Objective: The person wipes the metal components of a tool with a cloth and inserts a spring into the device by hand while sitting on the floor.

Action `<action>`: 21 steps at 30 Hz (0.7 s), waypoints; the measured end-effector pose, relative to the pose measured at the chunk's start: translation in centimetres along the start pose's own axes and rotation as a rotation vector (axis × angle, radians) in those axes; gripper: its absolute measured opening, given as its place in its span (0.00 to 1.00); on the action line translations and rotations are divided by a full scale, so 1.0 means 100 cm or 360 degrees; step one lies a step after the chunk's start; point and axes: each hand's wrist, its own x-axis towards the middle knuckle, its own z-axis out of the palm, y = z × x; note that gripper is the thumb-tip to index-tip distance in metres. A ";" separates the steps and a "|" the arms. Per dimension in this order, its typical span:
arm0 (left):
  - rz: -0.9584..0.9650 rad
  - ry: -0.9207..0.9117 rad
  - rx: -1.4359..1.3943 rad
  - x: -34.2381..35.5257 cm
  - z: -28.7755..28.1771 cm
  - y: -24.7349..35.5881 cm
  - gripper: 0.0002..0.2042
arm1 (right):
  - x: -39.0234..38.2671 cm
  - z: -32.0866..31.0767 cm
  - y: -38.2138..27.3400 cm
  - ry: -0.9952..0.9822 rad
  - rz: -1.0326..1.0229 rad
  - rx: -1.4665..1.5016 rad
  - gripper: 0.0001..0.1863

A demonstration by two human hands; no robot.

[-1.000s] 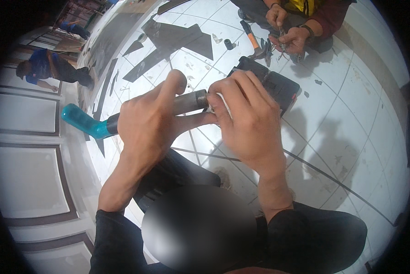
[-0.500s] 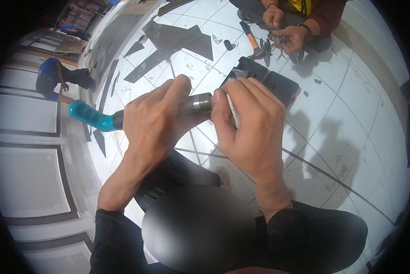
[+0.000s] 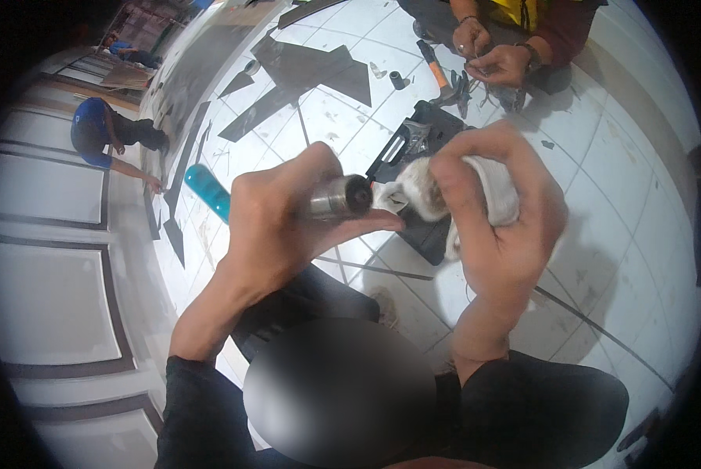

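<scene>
Mid-frame, left hand [image 3: 276,211] grips tool [image 3: 331,202]; right hand [image 3: 518,227] grasps cloth [image 3: 495,191]; likely wiping; next pass needs steady hold.

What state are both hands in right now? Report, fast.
Left hand: closed, holding a grey cylindrical metal tool with a smooth teal handle.
Right hand: closed, holding a bunched white cloth.

We hold a grey metal tube [image 3: 331,201] in our left hand [image 3: 268,215], its round end, dark at the centre, turned right. Left of that hand, a smooth turquoise handle [image 3: 207,191] slants away. Our right hand [image 3: 515,234] pinches a crumpled white cloth [image 3: 422,195], just beside the tube's end; whether they touch, we cannot tell.
</scene>
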 end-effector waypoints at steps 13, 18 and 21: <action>-0.0020 -0.0029 -0.0215 -0.004 0.003 -0.008 0.23 | -0.002 0.017 -0.009 -0.0090 -0.0269 0.0506 0.11; -0.0160 0.0085 -0.0017 -0.002 0.002 -0.003 0.19 | -0.006 0.022 -0.008 -0.0072 -0.0316 0.0329 0.10; -0.0246 0.0095 0.0068 -0.004 0.005 -0.004 0.18 | -0.006 0.024 -0.006 -0.0095 -0.0367 0.0250 0.09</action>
